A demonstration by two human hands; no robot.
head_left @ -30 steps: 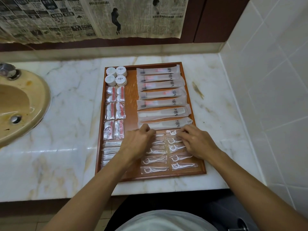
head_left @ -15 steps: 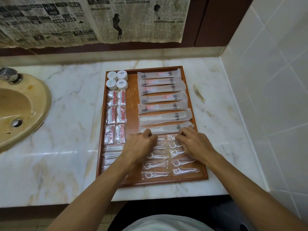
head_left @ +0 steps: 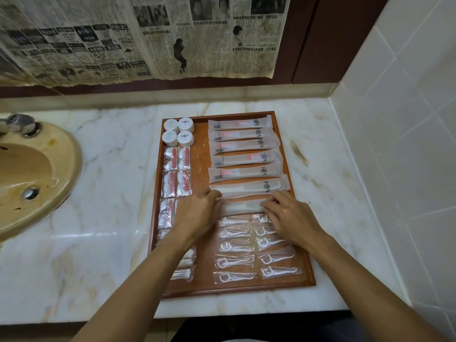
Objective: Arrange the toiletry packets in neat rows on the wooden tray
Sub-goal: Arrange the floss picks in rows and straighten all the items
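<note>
A wooden tray lies on the marble counter. Long white packets are stacked in a column at its right. The nearest long packet lies between my hands: my left hand pinches its left end and my right hand pinches its right end. Floss pick packets lie in two columns below. Red-and-white packets form two columns at the left, with small round white tubs above them. Cotton swab packets are partly hidden under my left forearm.
A beige sink with a tap is set into the counter on the left. A white tiled wall rises at the right. Newspaper hangs on the back wall. Bare marble lies between sink and tray.
Both hands have moved from the top floss packets up to the ends of the nearest long packet. The camera has come closer to the tray.
</note>
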